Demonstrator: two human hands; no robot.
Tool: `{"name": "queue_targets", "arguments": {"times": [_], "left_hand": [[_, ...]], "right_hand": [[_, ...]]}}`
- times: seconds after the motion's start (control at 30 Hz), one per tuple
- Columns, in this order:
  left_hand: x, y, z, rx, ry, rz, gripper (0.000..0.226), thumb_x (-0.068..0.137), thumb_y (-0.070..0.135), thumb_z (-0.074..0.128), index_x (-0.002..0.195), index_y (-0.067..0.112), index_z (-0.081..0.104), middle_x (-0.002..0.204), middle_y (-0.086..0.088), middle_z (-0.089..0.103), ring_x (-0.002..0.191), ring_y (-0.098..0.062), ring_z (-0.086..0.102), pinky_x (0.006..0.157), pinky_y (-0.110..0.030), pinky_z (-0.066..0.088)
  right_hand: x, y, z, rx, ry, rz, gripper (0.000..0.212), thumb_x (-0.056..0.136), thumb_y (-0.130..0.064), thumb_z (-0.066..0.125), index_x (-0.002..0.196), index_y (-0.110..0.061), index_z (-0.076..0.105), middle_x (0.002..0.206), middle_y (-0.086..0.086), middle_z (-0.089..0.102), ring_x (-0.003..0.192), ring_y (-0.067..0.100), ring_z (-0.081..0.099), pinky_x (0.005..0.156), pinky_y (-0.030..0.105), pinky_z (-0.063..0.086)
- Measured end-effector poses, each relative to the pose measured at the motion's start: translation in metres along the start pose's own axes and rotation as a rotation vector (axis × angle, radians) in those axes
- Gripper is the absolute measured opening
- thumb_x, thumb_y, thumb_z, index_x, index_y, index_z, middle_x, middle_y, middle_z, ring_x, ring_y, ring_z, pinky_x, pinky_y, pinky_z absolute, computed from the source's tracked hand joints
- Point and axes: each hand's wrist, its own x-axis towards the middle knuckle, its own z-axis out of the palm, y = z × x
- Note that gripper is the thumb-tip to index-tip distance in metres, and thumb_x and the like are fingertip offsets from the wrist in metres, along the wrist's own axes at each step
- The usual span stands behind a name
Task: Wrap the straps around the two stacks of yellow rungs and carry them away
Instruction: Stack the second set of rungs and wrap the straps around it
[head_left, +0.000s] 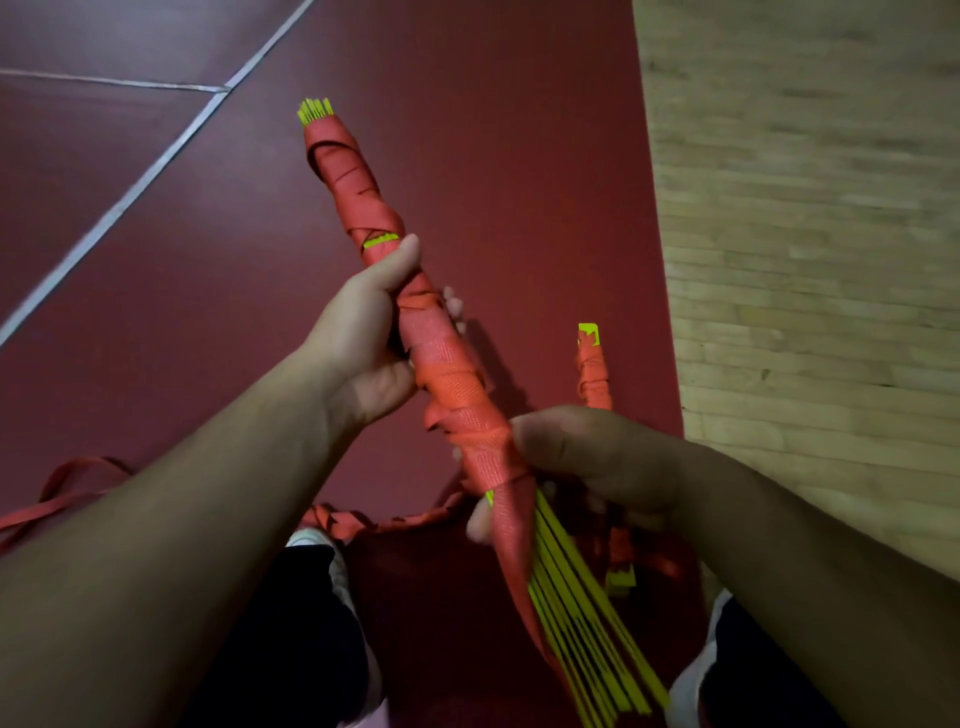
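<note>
- The held stack of thin flat yellow rungs (587, 623) is bare at its near end, where the rungs are fanned out low between the person's knees.
- The rest of this stack is covered by a woven orange-red strap (447, 358), wound in a loose spiral; small yellow tips are left free at the far end.
- The right hand (587, 462) is closed round the stack just where the last turn of strap lies, with the fingers curled under it.
- The left hand (363, 332) is farther along and grips the wrapped middle, the thumb laid toward the far tip.
- The long axis runs from near right to far left. The bare part lies on the person's side of the right hand, so this hand is judged the nearer one for the remaining turns.
- A second wrapped stack (592, 374) lies on the dark red floor mat (519, 156) just behind the right hand, partly hidden by it.
- A loose length of red strap (67, 493) trails on the mat at the left; where it joins cannot be told.
</note>
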Motion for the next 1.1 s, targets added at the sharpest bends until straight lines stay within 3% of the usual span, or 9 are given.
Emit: {"name": "queue_targets", "arguments": {"times": [0.07, 0.13, 0.23, 0.3, 0.4, 0.6, 0.73, 0.93, 1.1], "left_hand": [[-0.003, 0.001, 0.001, -0.066, -0.058, -0.008, 0.036, 0.096, 0.047, 0.057, 0.093, 0.011, 0.058, 0.085, -0.006, 0.061, 0.075, -0.017, 0.064, 0.070, -0.035, 0.056], [-0.003, 0.002, 0.000, -0.109, -0.099, -0.002, 0.041, 0.094, 0.052, 0.057, 0.092, 0.011, 0.062, 0.088, -0.006, 0.061, 0.081, -0.018, 0.064, 0.071, -0.038, 0.059], [0.001, 0.003, -0.001, 0.002, -0.105, 0.062, 0.043, 0.091, 0.059, 0.057, 0.096, 0.016, 0.063, 0.081, -0.004, 0.062, 0.076, -0.017, 0.063, 0.076, -0.040, 0.058], [0.001, -0.002, 0.001, 0.119, -0.051, 0.086, 0.050, 0.081, 0.061, 0.067, 0.103, 0.016, 0.064, 0.085, -0.005, 0.064, 0.075, -0.019, 0.065, 0.074, -0.038, 0.058], [0.000, -0.013, 0.003, 0.233, 0.037, 0.076, 0.058, 0.069, 0.052, 0.080, 0.105, 0.011, 0.062, 0.088, -0.012, 0.057, 0.077, -0.025, 0.059, 0.072, -0.037, 0.056], [0.003, -0.018, -0.003, 0.253, 0.142, 0.047, 0.015, 0.091, 0.016, 0.070, 0.098, 0.009, 0.058, 0.075, -0.013, 0.054, 0.050, -0.019, 0.058, 0.049, -0.032, 0.054], [0.003, -0.012, -0.005, 0.242, 0.127, 0.042, 0.019, 0.092, 0.017, 0.068, 0.104, 0.009, 0.056, 0.069, -0.011, 0.053, 0.049, -0.020, 0.057, 0.048, -0.033, 0.054], [-0.002, -0.009, 0.000, 0.067, 0.036, -0.003, 0.024, 0.090, 0.031, 0.069, 0.097, 0.012, 0.057, 0.069, -0.005, 0.060, 0.055, -0.017, 0.059, 0.055, -0.028, 0.055], [-0.006, -0.007, 0.004, -0.138, -0.048, 0.028, 0.036, 0.093, 0.041, 0.064, 0.106, 0.010, 0.051, 0.074, -0.004, 0.059, 0.062, -0.013, 0.060, 0.057, -0.026, 0.056]], "right_hand": [[-0.003, 0.002, 0.001, 0.134, -0.090, 0.023, 0.116, 0.066, -0.080, 0.065, 0.123, 0.019, 0.045, 0.103, 0.044, 0.061, 0.050, 0.021, 0.059, 0.039, 0.020, 0.038], [-0.004, 0.001, 0.002, 0.202, -0.057, 0.032, 0.110, 0.066, -0.077, 0.068, 0.119, 0.017, 0.047, 0.093, 0.047, 0.056, 0.040, 0.010, 0.046, 0.036, 0.015, 0.033], [-0.002, -0.006, 0.008, 0.049, 0.116, -0.045, 0.048, 0.078, -0.048, 0.069, 0.101, -0.007, 0.061, 0.073, -0.001, 0.069, 0.054, 0.004, 0.060, 0.048, 0.015, 0.046], [0.002, -0.007, 0.009, -0.240, 0.264, -0.069, 0.032, 0.080, -0.044, 0.078, 0.099, -0.021, 0.064, 0.085, -0.003, 0.074, 0.074, 0.009, 0.069, 0.066, 0.022, 0.054], [0.004, 0.000, 0.009, -0.417, 0.386, -0.043, 0.027, 0.083, -0.039, 0.078, 0.099, -0.021, 0.066, 0.095, 0.002, 0.074, 0.083, 0.012, 0.069, 0.073, 0.026, 0.053], [0.001, -0.008, 0.003, -0.417, 0.146, 0.002, 0.045, 0.080, -0.059, 0.072, 0.101, -0.019, 0.071, 0.094, 0.002, 0.076, 0.087, 0.019, 0.071, 0.081, 0.040, 0.054], [-0.005, -0.015, -0.012, -0.568, 0.030, 0.134, 0.060, 0.084, -0.068, 0.051, 0.085, -0.010, 0.068, 0.067, 0.002, 0.067, 0.057, 0.008, 0.055, 0.056, 0.029, 0.045], [-0.005, -0.011, -0.012, -0.310, 0.001, -0.027, 0.054, 0.085, -0.048, 0.058, 0.108, 0.000, 0.066, 0.080, 0.006, 0.064, 0.064, 0.005, 0.053, 0.058, 0.020, 0.043], [-0.010, -0.014, 0.003, -0.123, -0.025, -0.025, 0.045, 0.074, -0.065, 0.059, 0.100, -0.030, 0.070, 0.078, 0.007, 0.057, 0.053, 0.009, 0.050, 0.041, 0.016, 0.039]]}}
